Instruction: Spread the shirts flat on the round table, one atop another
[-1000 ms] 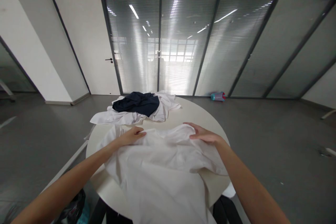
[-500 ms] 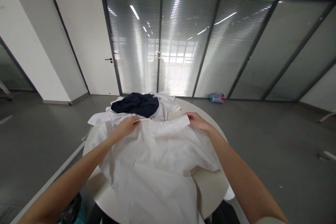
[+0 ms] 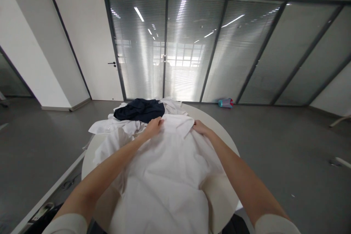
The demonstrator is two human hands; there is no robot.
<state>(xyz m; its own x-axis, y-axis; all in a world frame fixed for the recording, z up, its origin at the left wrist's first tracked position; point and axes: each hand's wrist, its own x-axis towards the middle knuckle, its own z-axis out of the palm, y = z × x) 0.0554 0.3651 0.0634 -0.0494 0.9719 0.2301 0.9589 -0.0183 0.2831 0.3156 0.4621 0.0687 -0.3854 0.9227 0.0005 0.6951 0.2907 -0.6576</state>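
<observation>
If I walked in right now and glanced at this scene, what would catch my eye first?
Most likely the big white shirt spread over the round white table, with the left hand and right hand both gripping its far edge near the collar. Just beyond them a dark navy garment lies on a heap of white clothes. Behind it all runs a wall of glass panels with blinds.

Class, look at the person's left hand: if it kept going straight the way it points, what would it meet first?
Probably the dark navy garment just beyond the left hand, which grips the white shirt; depth is unclear.
</observation>
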